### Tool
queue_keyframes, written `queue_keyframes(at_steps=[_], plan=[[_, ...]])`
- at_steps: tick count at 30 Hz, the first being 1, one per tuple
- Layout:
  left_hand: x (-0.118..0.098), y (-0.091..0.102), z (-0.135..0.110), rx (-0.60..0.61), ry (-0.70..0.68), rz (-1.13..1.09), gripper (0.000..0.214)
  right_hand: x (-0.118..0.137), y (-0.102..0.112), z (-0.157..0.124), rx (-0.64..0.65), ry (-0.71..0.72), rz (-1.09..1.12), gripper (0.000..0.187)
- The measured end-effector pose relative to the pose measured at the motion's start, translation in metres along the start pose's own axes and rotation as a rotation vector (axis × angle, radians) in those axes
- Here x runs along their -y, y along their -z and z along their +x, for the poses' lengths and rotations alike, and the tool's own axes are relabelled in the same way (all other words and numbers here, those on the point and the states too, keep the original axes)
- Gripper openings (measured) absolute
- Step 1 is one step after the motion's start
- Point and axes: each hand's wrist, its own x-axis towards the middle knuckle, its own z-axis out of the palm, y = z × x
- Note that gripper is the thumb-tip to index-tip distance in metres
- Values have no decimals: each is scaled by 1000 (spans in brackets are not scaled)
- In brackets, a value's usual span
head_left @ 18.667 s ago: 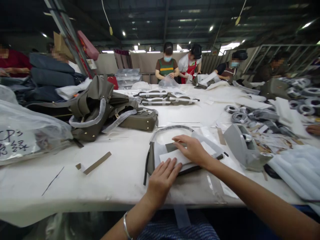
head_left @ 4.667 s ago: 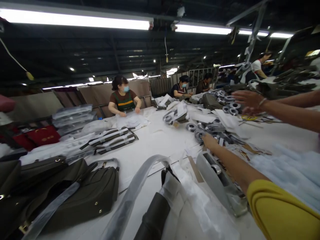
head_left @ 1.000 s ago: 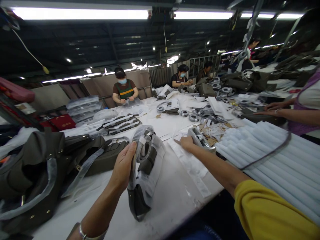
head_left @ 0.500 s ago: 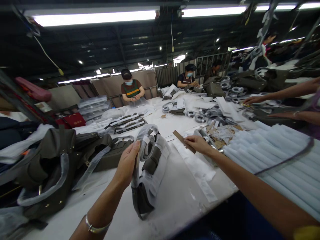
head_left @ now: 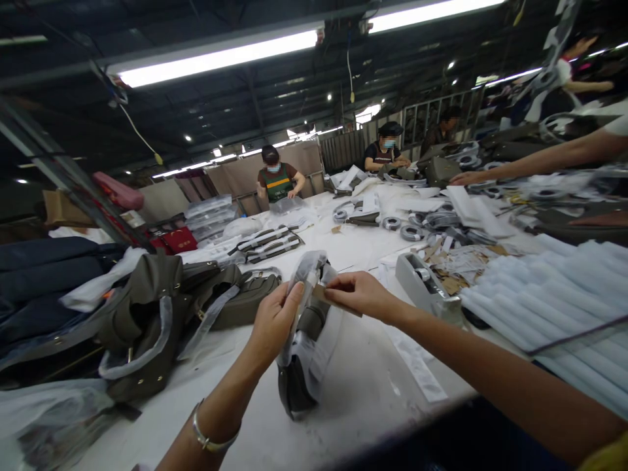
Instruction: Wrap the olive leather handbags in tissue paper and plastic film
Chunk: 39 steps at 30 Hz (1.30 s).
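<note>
My left hand grips a dark olive bag strap bundle, wrapped in clear film and white tissue, and tilts it upright over the white table. Its thumb presses on the wrapped upper part. In my right hand is a brown cardboard strip, pinched between thumb and fingers. The strip's near end reaches the wrapped bundle, partly hiding it; whether they touch, I cannot tell. White paper strips lie on the table under my right forearm.
A grey tape dispenser stands right of my hand, beside stacked white foam rolls. Olive bags crowd the left side. Wrapped straps lie farther back. Across the table are two masked co-workers; another person's arm reaches in at right.
My right hand has carried the cardboard strip leftward to the wrapped bundle. The view has shifted, so the scene sits farther right. The co-worker's arm at right has reached farther left.
</note>
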Motion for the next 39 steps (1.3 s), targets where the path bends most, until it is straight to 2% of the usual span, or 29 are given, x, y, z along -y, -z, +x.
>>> queue_keyframes(at_steps=[2,5,8,12,17,20,23,26,27,28,30,33,39], plan=[[-4,-1,-1,5,-28,49,40,3,-11,8,15,-42,237,22],[-6,2,-2,-6,-64,124,39,8,-22,15,55,-190,567,27],[-5,6,-3,-10,-110,229,38,14,-25,12,82,-310,730,23],[-4,7,-6,-8,-193,375,35,25,-21,2,72,-357,919,14],[-8,2,-9,-48,-268,550,33,38,-21,-2,71,-321,800,23],[-6,-1,-10,-65,-267,475,35,40,-26,-3,56,-252,760,18],[-1,-4,-11,-104,-186,193,46,41,-31,-6,12,-241,772,19],[-2,-6,-12,-130,-27,-244,85,42,-35,-10,-22,-269,785,21],[-4,-7,-11,-126,14,-380,91,42,-36,-11,-24,-272,789,22],[-6,-7,-10,-115,35,-481,89,43,-37,-12,-20,-269,795,22],[-9,-6,-8,-72,37,-541,69,44,-37,-13,-7,-255,802,23],[-11,-2,-3,-27,15,-400,36,44,-33,-14,28,-256,794,24],[-12,2,0,-86,-41,-209,25,29,-27,-21,88,-158,887,26]])
